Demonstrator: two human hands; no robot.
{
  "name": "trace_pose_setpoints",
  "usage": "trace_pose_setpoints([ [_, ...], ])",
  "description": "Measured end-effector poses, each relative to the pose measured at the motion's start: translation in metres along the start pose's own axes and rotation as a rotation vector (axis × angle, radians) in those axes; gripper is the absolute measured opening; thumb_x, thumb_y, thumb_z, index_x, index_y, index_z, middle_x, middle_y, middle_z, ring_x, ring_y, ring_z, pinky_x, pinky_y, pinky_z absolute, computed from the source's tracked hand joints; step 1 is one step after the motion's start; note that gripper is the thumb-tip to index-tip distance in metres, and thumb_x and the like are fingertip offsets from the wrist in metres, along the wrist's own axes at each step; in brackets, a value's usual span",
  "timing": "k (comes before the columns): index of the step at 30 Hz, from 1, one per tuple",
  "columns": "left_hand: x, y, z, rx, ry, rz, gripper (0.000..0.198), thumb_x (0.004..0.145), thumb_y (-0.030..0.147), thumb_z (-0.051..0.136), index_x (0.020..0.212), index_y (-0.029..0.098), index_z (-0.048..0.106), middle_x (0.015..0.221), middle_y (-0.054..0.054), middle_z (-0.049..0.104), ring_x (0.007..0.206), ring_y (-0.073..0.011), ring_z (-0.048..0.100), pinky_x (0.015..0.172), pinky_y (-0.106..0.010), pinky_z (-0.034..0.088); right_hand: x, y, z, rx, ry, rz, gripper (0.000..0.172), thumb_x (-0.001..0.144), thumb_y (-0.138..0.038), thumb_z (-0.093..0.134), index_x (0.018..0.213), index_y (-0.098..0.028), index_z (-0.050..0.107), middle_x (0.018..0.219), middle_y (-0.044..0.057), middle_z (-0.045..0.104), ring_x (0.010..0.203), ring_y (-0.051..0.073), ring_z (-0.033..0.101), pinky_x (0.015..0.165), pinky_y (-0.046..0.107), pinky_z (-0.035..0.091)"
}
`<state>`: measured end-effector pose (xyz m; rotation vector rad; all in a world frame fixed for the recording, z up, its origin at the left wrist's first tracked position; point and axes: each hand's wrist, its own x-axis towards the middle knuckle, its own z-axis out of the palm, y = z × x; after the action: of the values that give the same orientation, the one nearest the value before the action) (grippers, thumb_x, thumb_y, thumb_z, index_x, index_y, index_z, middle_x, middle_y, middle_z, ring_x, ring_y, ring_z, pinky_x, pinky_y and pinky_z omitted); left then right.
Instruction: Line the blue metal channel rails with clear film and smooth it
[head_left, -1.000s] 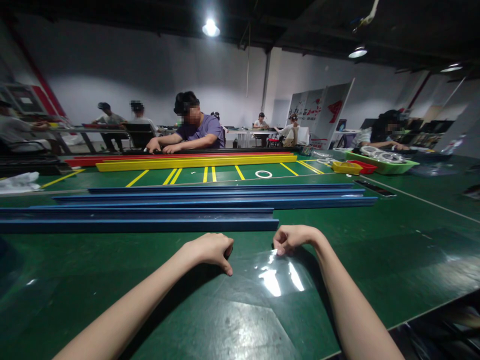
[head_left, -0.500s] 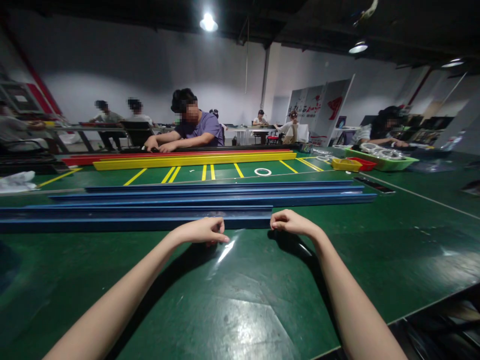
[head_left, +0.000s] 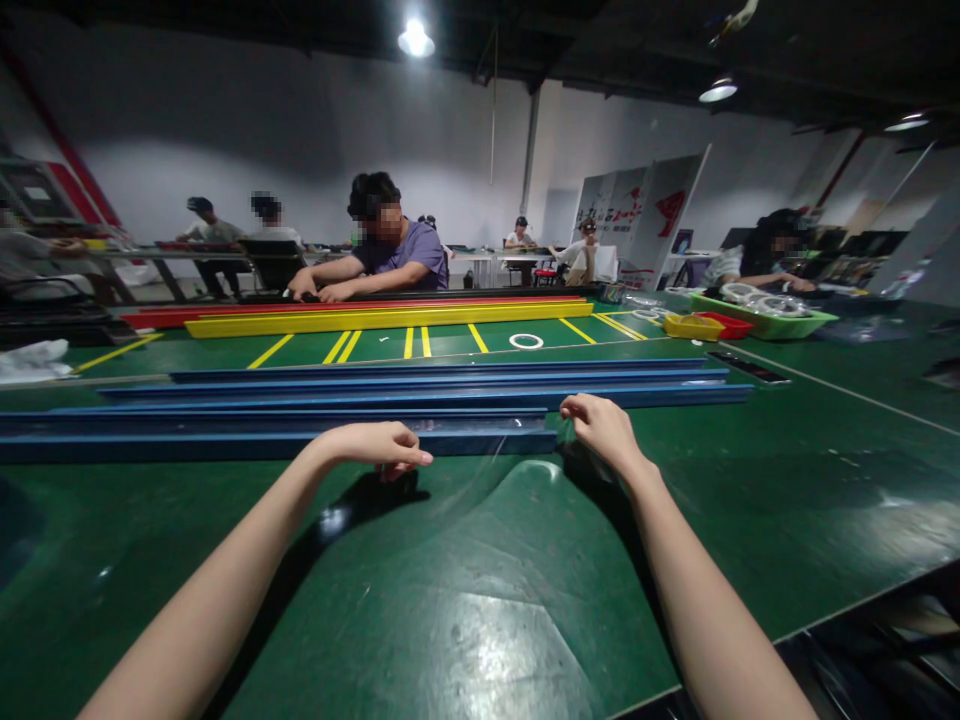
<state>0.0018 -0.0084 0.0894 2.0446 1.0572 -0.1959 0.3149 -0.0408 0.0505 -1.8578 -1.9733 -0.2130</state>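
A clear, nearly invisible plastic sheet (head_left: pixel 487 480) is stretched between my two hands above the green table (head_left: pixel 465 610). My left hand (head_left: pixel 371 445) pinches its left edge with fingers closed. My right hand (head_left: pixel 604 430) pinches its right edge, raised a little higher. Both hands hover just in front of the end of the nearest blue rail (head_left: pixel 270 435), one of several long blue rails (head_left: pixel 450 390) lying side by side across the table.
Beyond the blue rails lie a yellow rail (head_left: pixel 390 320) and a red rail (head_left: pixel 337 309). A person in a purple shirt (head_left: pixel 390 255) works at them. A white tape ring (head_left: pixel 526 342), yellow and red trays (head_left: pixel 694 328), a green tray (head_left: pixel 765 320) and other seated people are farther off.
Both hands have moved away from me toward the blue rails and lifted, raising the clear sheet off the table. My right hand has gone farther than the left.
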Motion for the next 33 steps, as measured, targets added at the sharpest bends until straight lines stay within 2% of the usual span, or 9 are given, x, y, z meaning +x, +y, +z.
trace_pose_setpoints([
  [8,-0.009,-0.031,-0.02,-0.067,0.018,0.006,0.042,0.061,0.056,0.055,0.065,0.015,0.051,0.059,0.003,0.05,0.057,-0.0108,0.048,0.055,-0.021,0.037,0.0,0.01,0.008,-0.269,0.235,-0.045,0.018,0.077,-0.018,0.042,0.076,-0.022,0.059,0.076,0.002,0.061,0.077,0.016,0.045,0.068,0.03,0.02],
  [12,-0.02,-0.041,-0.028,-0.037,0.005,-0.008,0.037,0.061,0.052,0.056,0.068,0.016,0.053,0.061,0.003,0.05,0.061,-0.0113,0.047,0.058,-0.021,0.038,-0.001,0.016,0.011,-0.326,0.365,0.0,0.017,0.078,-0.02,0.042,0.076,-0.02,0.059,0.074,0.003,0.06,0.077,0.017,0.042,0.071,0.032,0.019],
  [17,-0.027,-0.05,-0.034,-0.013,0.005,-0.063,0.03,0.059,0.046,0.057,0.068,0.017,0.055,0.065,0.002,0.053,0.064,-0.012,0.048,0.061,-0.021,0.037,-0.001,0.022,0.017,-0.356,0.42,0.04,0.016,0.077,-0.02,0.042,0.076,-0.02,0.058,0.073,0.003,0.058,0.076,0.017,0.039,0.072,0.033,0.018],
  [25,-0.043,-0.068,-0.052,0.176,0.352,-0.272,0.043,0.065,0.056,0.042,0.06,0.015,0.055,0.058,-0.003,0.053,0.057,-0.0164,0.049,0.057,-0.026,0.038,0.0,0.013,0.026,-0.377,0.411,-0.031,0.019,0.079,-0.02,0.04,0.077,-0.019,0.058,0.077,0.005,0.058,0.081,0.019,0.039,0.079,0.035,0.016],
  [30,-0.047,-0.059,-0.053,0.397,0.622,-0.485,0.04,0.075,0.047,0.036,0.073,0.015,0.06,0.072,-0.009,0.061,0.067,-0.0217,0.055,0.058,-0.027,0.037,0.002,0.003,0.035,-0.352,0.395,-0.049,0.021,0.081,-0.02,0.037,0.08,-0.018,0.058,0.079,0.006,0.057,0.084,0.02,0.039,0.083,0.035,0.016],
  [33,-0.046,-0.051,-0.049,0.605,0.848,-0.505,0.037,0.079,0.044,0.035,0.081,0.019,0.061,0.081,-0.008,0.063,0.076,-0.0235,0.056,0.063,-0.029,0.036,0.004,0.001,0.042,-0.31,0.38,-0.026,0.023,0.082,-0.021,0.035,0.081,-0.018,0.057,0.079,0.007,0.056,0.083,0.019,0.039,0.082,0.033,0.019],
])
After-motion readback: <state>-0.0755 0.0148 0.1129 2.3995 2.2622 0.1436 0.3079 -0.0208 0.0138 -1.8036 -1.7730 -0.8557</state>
